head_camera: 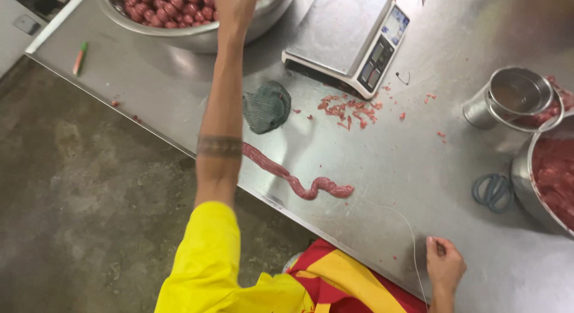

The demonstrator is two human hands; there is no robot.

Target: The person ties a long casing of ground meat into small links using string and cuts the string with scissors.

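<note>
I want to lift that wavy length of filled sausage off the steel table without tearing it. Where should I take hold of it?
Probably at the thick rounded end of the sausage, coming from above with fingers across its width. That end lies free on the table; the other end runs under the outstretched left arm. It looks soft and curved, so support the bend in the middle too.

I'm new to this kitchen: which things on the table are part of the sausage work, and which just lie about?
In use: left hand at the bowl of sausage balls; right hand holding thin string; filled sausage length; bowl of minced meat.
Lying about: scale, green cloth, scissors, pen.
</note>
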